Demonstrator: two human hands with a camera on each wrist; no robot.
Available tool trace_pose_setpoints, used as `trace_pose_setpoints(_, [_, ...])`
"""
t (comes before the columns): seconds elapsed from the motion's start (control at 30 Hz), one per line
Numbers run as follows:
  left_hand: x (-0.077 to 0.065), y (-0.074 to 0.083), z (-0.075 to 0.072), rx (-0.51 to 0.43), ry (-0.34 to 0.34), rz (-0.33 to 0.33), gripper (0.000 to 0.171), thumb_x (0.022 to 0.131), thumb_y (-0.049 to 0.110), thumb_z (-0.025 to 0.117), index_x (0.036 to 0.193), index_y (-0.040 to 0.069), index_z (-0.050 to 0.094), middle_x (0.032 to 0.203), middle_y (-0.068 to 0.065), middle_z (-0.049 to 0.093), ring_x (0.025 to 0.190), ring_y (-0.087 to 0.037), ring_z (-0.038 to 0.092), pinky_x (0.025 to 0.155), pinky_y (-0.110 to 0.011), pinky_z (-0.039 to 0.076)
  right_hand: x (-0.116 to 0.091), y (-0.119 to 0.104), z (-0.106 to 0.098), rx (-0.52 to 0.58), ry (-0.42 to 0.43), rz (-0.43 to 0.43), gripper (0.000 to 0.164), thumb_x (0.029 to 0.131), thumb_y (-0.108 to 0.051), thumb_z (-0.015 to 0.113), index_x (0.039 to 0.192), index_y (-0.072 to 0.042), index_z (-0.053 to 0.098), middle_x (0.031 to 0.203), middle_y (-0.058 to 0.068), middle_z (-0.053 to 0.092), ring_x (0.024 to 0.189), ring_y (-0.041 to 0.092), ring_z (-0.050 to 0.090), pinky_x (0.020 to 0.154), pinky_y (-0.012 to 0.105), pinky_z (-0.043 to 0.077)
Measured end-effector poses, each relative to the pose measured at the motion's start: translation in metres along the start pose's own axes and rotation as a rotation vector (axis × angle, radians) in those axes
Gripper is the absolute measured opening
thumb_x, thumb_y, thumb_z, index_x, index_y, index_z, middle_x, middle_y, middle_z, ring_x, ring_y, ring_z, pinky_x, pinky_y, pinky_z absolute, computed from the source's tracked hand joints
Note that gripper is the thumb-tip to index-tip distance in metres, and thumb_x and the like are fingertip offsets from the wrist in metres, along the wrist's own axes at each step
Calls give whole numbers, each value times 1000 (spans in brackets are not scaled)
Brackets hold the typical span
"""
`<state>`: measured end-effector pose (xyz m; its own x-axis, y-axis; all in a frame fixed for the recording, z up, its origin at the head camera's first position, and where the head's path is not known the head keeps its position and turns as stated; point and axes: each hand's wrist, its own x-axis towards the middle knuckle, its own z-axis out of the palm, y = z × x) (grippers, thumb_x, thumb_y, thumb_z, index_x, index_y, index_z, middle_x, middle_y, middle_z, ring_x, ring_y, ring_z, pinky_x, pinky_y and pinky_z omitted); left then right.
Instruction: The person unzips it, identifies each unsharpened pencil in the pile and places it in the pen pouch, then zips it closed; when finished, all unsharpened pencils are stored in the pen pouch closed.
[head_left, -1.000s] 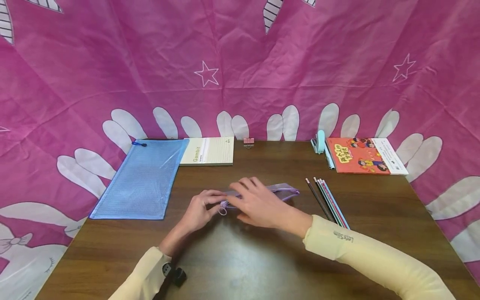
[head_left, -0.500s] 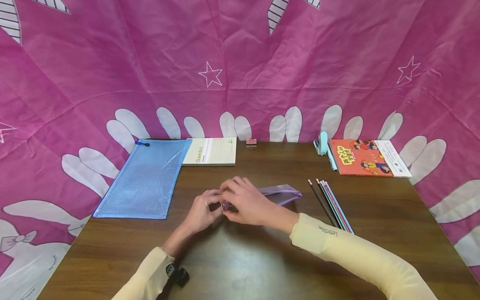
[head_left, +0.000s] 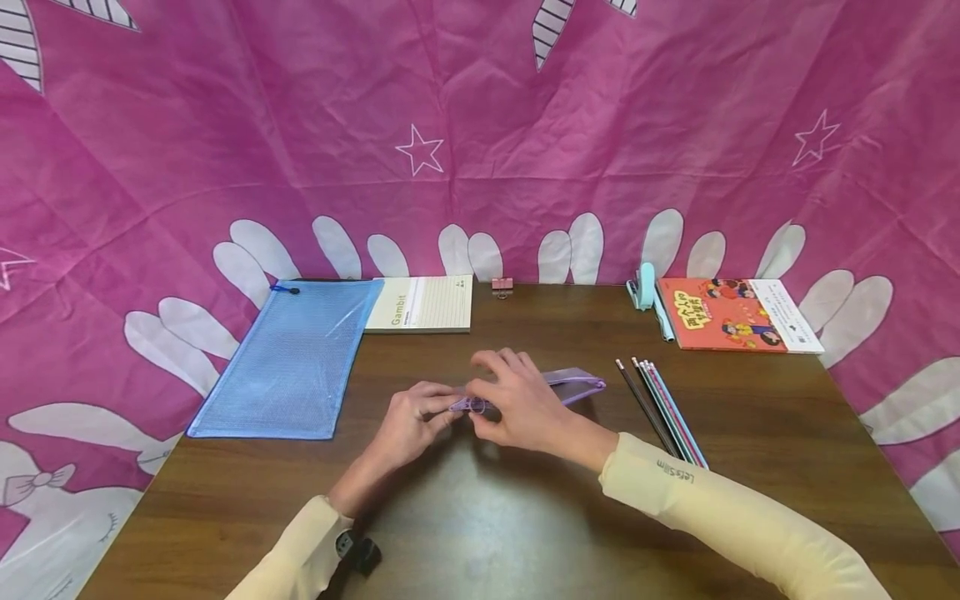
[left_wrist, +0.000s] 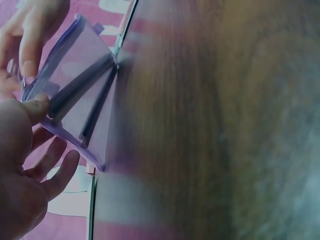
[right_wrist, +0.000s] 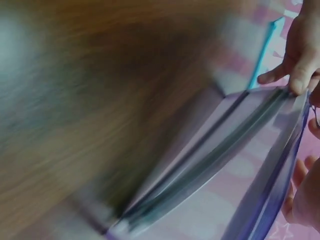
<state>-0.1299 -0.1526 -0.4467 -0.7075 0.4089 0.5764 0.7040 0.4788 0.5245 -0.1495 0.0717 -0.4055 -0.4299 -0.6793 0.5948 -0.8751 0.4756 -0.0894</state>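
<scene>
A translucent purple zip pouch (head_left: 576, 387) stands on its edge at mid-table, its mouth gaping towards the right end. My left hand (head_left: 407, 423) pinches the pouch's left end between thumb and fingers. The round ring of the zip pull (head_left: 477, 406) shows by the fingertips of my right hand (head_left: 522, 407), which pinches the pull; the slider itself is mostly hidden. In the left wrist view, dark sticks (left_wrist: 82, 85) show through the pouch wall, and similar long sticks (right_wrist: 235, 130) show in the right wrist view.
Several pencils (head_left: 663, 412) lie right of the pouch. A blue mesh zip bag (head_left: 288, 358) and a notepad (head_left: 420, 304) lie at left. Along the back are a pink binder clip (head_left: 502, 284), a light-blue stapler (head_left: 642, 286), a pen (head_left: 664, 322) and a red book (head_left: 723, 315).
My right hand has moved left to the zip pull, then a little right along the pouch with the ring. The left hand keeps its hold on the left end.
</scene>
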Motion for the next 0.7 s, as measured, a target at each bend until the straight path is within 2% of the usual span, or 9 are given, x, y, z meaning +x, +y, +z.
trace_pose_setpoints(0.2, [1, -4, -6, 14, 18, -16, 24, 76, -1, 82, 100, 6, 81, 101, -6, 74, 95, -23, 68, 78, -41, 56, -23, 22, -14, -30, 44, 48, 19, 78, -27, 73, 93, -16, 67, 120, 14, 56, 99, 29, 55, 79, 46, 45])
trace_pose_setpoints(0.37, [1, -11, -7, 26, 21, -25, 22, 77, -1, 82, 98, 5, 81, 101, -5, 75, 95, -23, 68, 78, -42, 56, -55, 44, -44, -69, 68, 118, 20, 78, -28, 72, 93, -15, 68, 118, 16, 57, 98, 32, 56, 78, 51, 42])
trace_pose_setpoints(0.5, [2, -15, -9, 51, 22, -22, 21, 77, 0, 82, 97, 5, 81, 101, -5, 75, 92, -23, 67, 76, -41, 55, -84, 56, -70, -102, 90, 194, 22, 79, -31, 68, 93, -14, 69, 117, 17, 56, 97, 34, 55, 75, 51, 39])
trace_pose_setpoints(0.6, [4, -17, -10, 51, 5, -29, 20, 77, -1, 82, 96, 5, 81, 100, -4, 75, 91, -23, 67, 76, -41, 55, -101, 62, -84, -115, 83, 231, 22, 80, -33, 66, 92, -15, 69, 117, 17, 55, 97, 33, 54, 73, 48, 36])
trace_pose_setpoints(0.7, [6, -16, -10, 47, -39, -59, 19, 79, 0, 80, 97, 6, 81, 101, -4, 75, 94, -22, 66, 78, -41, 55, -111, 63, -90, -118, 43, 251, 21, 80, -32, 68, 93, -16, 69, 116, 17, 55, 96, 34, 54, 73, 47, 37])
